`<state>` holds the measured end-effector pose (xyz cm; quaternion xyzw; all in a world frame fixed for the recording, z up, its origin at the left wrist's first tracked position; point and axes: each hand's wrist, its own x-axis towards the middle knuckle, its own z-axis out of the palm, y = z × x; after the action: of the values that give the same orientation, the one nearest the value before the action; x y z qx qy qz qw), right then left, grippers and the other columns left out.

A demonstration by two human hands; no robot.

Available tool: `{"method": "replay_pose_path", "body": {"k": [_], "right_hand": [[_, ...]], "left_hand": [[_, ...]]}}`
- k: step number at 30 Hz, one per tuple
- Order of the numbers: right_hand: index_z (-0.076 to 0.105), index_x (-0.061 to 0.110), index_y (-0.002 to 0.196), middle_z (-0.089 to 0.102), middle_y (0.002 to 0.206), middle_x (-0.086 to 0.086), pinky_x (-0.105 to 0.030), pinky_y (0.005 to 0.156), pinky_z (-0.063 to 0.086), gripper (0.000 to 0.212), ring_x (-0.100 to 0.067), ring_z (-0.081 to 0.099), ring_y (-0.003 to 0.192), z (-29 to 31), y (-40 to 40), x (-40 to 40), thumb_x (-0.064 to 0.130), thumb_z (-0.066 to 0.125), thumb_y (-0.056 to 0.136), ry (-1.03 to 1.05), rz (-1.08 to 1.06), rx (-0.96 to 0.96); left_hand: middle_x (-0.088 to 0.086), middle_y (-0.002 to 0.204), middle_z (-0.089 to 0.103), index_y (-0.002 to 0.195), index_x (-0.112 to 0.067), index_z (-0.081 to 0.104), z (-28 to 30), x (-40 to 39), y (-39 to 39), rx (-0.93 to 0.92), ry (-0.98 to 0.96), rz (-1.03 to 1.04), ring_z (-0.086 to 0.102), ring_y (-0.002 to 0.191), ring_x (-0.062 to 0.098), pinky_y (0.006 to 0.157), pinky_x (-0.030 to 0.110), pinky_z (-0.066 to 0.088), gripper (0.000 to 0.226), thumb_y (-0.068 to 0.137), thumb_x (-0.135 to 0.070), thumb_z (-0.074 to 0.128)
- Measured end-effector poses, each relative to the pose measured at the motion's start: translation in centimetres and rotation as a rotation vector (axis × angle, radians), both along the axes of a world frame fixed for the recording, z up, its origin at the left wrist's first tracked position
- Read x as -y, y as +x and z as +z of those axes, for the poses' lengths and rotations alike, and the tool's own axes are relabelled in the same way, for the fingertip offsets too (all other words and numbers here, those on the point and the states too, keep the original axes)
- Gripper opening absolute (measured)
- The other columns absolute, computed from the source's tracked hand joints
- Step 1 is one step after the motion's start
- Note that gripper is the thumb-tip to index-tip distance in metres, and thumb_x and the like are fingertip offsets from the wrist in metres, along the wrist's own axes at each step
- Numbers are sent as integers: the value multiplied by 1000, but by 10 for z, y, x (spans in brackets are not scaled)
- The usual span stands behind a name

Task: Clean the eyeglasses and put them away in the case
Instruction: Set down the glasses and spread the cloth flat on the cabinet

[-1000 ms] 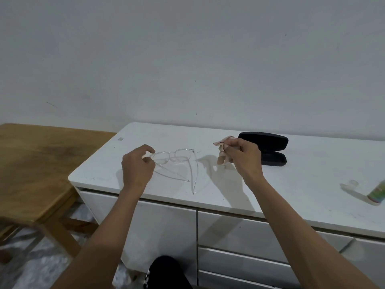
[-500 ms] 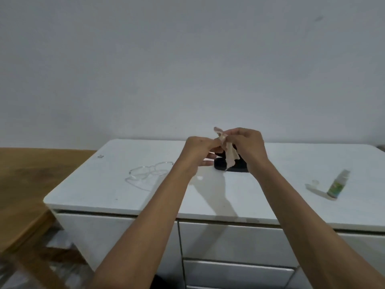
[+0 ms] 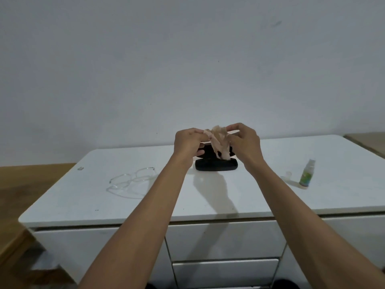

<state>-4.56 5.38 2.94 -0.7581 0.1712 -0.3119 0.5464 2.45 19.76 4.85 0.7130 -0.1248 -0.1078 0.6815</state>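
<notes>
- L hand [image 3: 186, 142] & R hand [image 3: 245, 142]: fingers pinched shut on crumpled beige cleaning cloth [image 3: 219, 142], held up above black glasses case [image 3: 215, 165].
- Clear-frame eyeglasses [image 3: 133, 180] lie on white bench [image 3: 250, 197], 9 o'clock of case, untouched.
- Small spray bottle [image 3: 306, 174] upright at 3 o'clock, well apart.

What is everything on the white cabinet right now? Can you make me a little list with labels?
surface: white cabinet top
left hand: pinching the crumpled beige cleaning cloth
right hand: pinching the same cloth
clear-framed eyeglasses: lying on the cabinet, left, untouched
black hard glasses case: open, behind the hands
small green spray bottle: upright, right; clear cap beside it
</notes>
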Motion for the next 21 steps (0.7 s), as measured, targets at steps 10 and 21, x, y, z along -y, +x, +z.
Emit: {"method": "replay_pose_path", "body": {"k": [10, 21], "right_hand": [[72, 17, 87, 73, 82, -8, -51, 84, 60, 11, -27, 70, 78, -1, 3, 9, 15, 81, 82, -123, 149, -33], [81, 19, 88, 76, 80, 5, -42, 85, 58, 13, -15, 69, 83, -3, -2, 26, 25, 71, 95, -104, 44, 30]], "left_hand": [[5, 80, 77, 88, -12, 71, 5, 6, 1, 45, -27, -47, 75, 71, 18, 75, 34, 63, 5, 89, -8, 70], [4, 78, 76, 81, -13, 77, -6, -28, 23, 320, 149, 76, 64, 67, 17, 64, 34, 57, 3, 82, -11, 76]]}}
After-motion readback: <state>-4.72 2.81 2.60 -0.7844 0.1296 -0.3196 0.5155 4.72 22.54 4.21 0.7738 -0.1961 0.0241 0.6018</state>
